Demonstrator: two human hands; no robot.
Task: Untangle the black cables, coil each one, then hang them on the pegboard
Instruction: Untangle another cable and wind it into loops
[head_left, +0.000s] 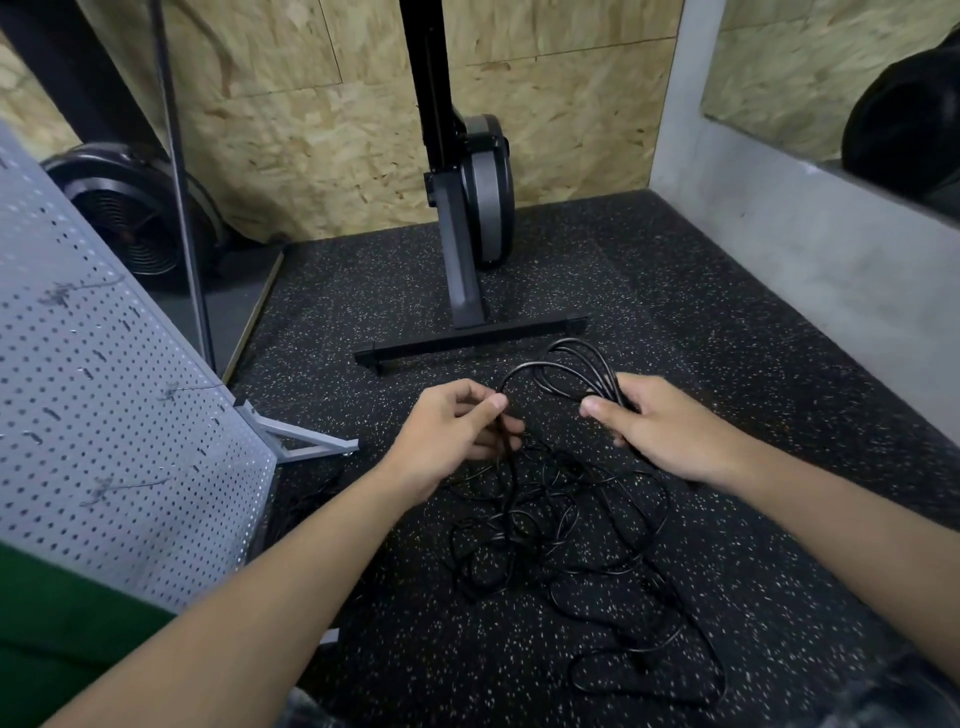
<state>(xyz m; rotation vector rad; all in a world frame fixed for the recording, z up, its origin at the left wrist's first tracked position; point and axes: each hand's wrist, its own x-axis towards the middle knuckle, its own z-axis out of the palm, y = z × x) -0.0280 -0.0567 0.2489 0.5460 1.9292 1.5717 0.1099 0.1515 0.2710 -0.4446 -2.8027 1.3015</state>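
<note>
Loose black cables lie tangled on the speckled floor between both forearms. Beyond them, the left hand pinches one strand, its grip closed. The right hand curls its grip around several coiled loops. Grey pegboard stands at the floor's left edge.

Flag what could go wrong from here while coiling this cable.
1. The strand that the left hand pinches seems to run down into the tangled pile on the floor; pulling more in could tighten knots rather than free them.
2. The right hand grips several loose loops; they could slip or splay as more are added.
</note>
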